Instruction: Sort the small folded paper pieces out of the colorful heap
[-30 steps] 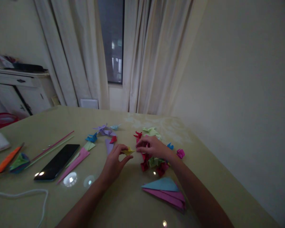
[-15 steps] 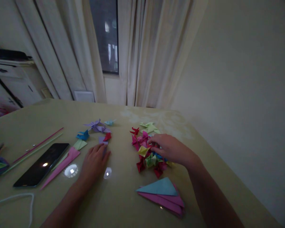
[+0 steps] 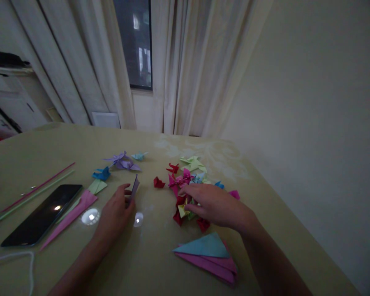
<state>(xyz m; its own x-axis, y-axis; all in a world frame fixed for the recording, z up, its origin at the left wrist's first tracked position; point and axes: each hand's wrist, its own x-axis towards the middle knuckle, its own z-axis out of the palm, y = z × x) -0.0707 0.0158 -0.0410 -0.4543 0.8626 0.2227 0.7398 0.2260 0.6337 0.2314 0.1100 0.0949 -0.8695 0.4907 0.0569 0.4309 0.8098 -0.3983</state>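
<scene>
My left hand is closed on a small folded purple paper, raised on edge between thumb and fingers above the table. My right hand reaches over a pile of folded paper figures, thumb and forefinger apart. Its thumb is by a yellow paper piece; the palm hides part of the pile. Pink paper figures and a light green figure lie beyond the fingers. Between the hands sits a small red paper piece.
Purple paper cranes and a blue paper figure lie at the back left. A phone, a pink folded strip and thin sticks are on the left. Blue and pink folded papers lie in front, by the wall side.
My left hand has lifted the purple paper off the table. The red piece now lies farther right, nearer the pile. My right hand has shifted a little toward me, and the pile has spread.
</scene>
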